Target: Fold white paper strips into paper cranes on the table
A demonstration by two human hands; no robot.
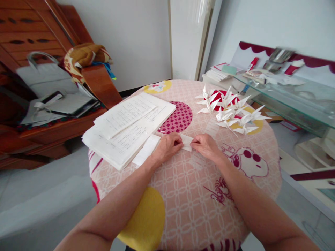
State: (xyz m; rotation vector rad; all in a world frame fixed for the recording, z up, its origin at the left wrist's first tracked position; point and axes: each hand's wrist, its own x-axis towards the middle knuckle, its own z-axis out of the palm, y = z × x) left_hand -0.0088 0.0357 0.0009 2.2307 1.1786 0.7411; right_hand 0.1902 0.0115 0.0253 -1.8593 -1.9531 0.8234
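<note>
A small folded piece of white paper (186,142) lies on a round table covered by a pink patterned cloth (191,188). My left hand (169,146) is closed, pinching the paper's left end. My right hand (206,145) is closed too, pinching its right end. Both hands rest on the cloth near the table's middle. A cut strip of white paper (146,150) lies just left of my left hand.
A thick stack of printed sheets (128,127) sits at the table's left. Several folded white paper cranes (231,113) are grouped at the far right. A wooden bench (52,122) with bags stands to the left, a glass shelf (290,94) with clutter to the right.
</note>
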